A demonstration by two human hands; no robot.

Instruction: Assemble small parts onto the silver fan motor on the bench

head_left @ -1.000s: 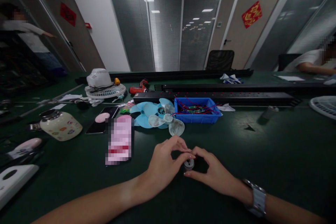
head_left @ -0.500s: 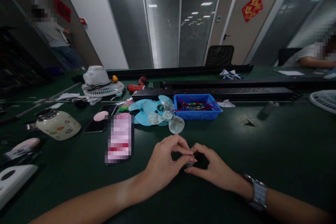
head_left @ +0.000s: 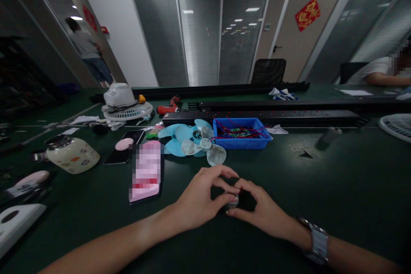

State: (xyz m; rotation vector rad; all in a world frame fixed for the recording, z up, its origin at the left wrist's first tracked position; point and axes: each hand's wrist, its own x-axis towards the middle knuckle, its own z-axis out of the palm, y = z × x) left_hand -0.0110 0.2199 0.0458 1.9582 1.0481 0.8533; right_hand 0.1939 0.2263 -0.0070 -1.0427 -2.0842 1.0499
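Observation:
A small round, shiny metallic piece (head_left: 233, 201) sits between my hands, low over the green tabletop; its exact kind is too small and too covered to make out. The thumb of my left hand (head_left: 201, 199) presses on its near left side, with the fingers arched above it. From the other side, my right hand (head_left: 269, 212), wearing a watch (head_left: 317, 239), curls its thumb and forefinger around the piece. Beyond the hands lie blue fan blades (head_left: 175, 143) and a translucent fan blade (head_left: 215, 154).
A blue bin (head_left: 242, 142) holds wires and circuit boards. A pink-screened phone (head_left: 146, 171), a cream kettle (head_left: 72, 154) and a white fan (head_left: 120, 98) stand left. Behind lie a red drill (head_left: 168, 108) and long black bars (head_left: 289, 115). A can (head_left: 332, 133) is right; two people are farther off.
My left fingers have lifted and spread slightly, showing more of the round piece. The person in the doorway has moved a little. The view has tilted slightly upward.

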